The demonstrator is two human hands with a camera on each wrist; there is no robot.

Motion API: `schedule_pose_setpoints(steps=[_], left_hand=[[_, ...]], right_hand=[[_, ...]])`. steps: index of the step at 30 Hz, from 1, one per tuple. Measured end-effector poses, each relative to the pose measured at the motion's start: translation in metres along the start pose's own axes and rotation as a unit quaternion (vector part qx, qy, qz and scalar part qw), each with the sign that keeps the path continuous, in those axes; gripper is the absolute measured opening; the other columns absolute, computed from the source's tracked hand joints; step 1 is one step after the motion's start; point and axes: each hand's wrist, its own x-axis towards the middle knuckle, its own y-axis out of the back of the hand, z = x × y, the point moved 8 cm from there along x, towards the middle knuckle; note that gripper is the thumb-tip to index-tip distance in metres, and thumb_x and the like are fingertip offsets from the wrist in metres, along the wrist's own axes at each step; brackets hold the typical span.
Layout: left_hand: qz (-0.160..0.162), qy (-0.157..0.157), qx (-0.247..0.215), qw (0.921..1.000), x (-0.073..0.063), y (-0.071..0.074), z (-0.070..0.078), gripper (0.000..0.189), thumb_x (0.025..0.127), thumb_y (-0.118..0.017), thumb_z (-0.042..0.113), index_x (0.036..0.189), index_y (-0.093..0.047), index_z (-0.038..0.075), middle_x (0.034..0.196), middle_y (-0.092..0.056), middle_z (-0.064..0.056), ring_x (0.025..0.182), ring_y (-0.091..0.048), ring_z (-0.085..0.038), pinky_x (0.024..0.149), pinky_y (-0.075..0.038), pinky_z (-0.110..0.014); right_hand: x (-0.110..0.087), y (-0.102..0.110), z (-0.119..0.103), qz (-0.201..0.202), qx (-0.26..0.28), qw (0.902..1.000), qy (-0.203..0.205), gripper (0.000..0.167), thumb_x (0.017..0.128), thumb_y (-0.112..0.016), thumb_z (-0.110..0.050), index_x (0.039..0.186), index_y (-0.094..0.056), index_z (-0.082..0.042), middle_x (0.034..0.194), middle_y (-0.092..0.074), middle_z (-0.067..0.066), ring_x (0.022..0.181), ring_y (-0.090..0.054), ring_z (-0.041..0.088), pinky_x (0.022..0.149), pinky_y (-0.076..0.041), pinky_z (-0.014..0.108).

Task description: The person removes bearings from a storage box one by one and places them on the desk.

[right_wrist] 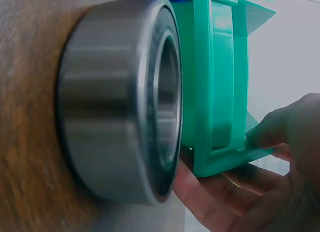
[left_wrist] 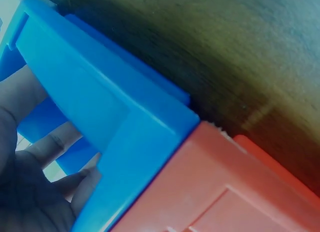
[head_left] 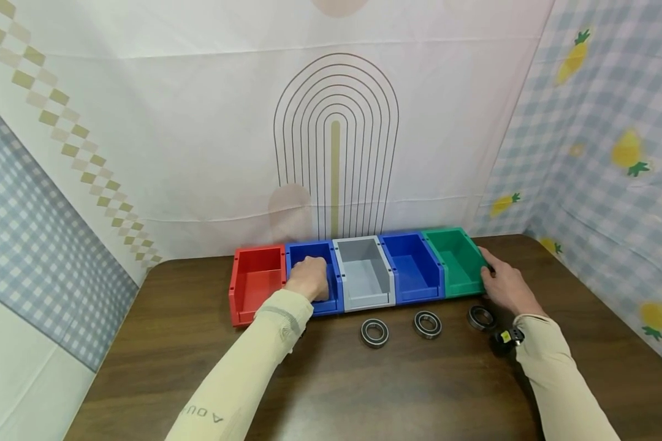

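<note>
My left hand [head_left: 309, 277] reaches down into the blue bin [head_left: 335, 299] beside the red bin [head_left: 250, 283]. In the left wrist view, the fingers [left_wrist: 54, 143] of that hand are spread apart and pass behind the bin's front wall [left_wrist: 95, 91]. Their tips are hidden, so I cannot see whether they hold anything. At the far right of the row, my right hand [head_left: 509, 286] grips the outer side wall of the green bin [head_left: 456, 260]. The right thumb [right_wrist: 267, 129] lies on the wall's edge, with the other fingers outside it. A ball bearing [head_left: 481, 318] lies close to this hand.
Between these bins stand a grey bin [head_left: 364, 275] and a second blue bin [head_left: 414, 269], all side by side. Two more ball bearings, one left [head_left: 374, 333] and one middle [head_left: 427, 324], lie flat on the brown table [head_left: 397, 392] in front. A cloth backdrop [head_left: 198, 141] hangs behind.
</note>
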Motion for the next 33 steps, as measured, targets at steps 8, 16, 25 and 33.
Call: schedule_pose_setpoints(steps=[8, 16, 25, 33], left_hand=[[-0.005, -0.002, -0.008, 1.0, -0.002, 0.003, 0.0, 0.025, 0.085, -0.077, 0.012, 0.107, -0.07, 0.001, 0.097, -0.07, -0.014, 0.082, -0.063, -0.03, 0.078, -0.06, -0.041], [-0.013, -0.007, -0.011, 0.9998, -0.007, 0.013, 0.001, 0.025, 0.085, -0.079, 0.015, 0.104, -0.07, 0.002, 0.089, -0.067, -0.011, 0.078, -0.064, -0.027, 0.073, -0.06, -0.037], [-0.016, -0.012, -0.022, 0.9996, -0.017, 0.025, 0.002, 0.039, 0.084, -0.083, 0.019, 0.117, -0.068, 0.003, 0.101, -0.07, -0.012, 0.083, -0.065, -0.025, 0.082, -0.061, -0.042], [-0.008, -0.044, -0.013, 0.9989, -0.032, 0.035, 0.007, 0.033, 0.083, -0.084, 0.02, 0.109, -0.07, 0.006, 0.096, -0.069, -0.009, 0.084, -0.064, -0.022, 0.081, -0.061, -0.039]], right_hand=[[0.001, -0.001, 0.003, -0.002, -0.001, 1.0, -0.005, 0.06, 0.111, -0.025, -0.026, 0.165, -0.005, -0.01, 0.143, -0.039, 0.046, 0.077, -0.069, 0.022, 0.062, -0.052, 0.033], [-0.001, -0.001, 0.003, -0.004, 0.002, 1.0, -0.009, 0.059, 0.111, -0.026, -0.024, 0.165, -0.006, -0.009, 0.145, -0.036, 0.047, 0.08, -0.07, 0.025, 0.063, -0.053, 0.033], [0.0, 0.0, 0.0, -0.003, 0.0, 1.0, -0.002, 0.059, 0.111, -0.026, -0.024, 0.165, -0.007, -0.009, 0.146, -0.036, 0.046, 0.086, -0.07, 0.029, 0.066, -0.055, 0.034], [0.0, 0.0, 0.001, -0.002, 0.002, 1.0, 0.0, 0.059, 0.111, -0.027, -0.024, 0.164, -0.008, -0.008, 0.146, -0.035, 0.047, 0.09, -0.069, 0.032, 0.066, -0.055, 0.035]])
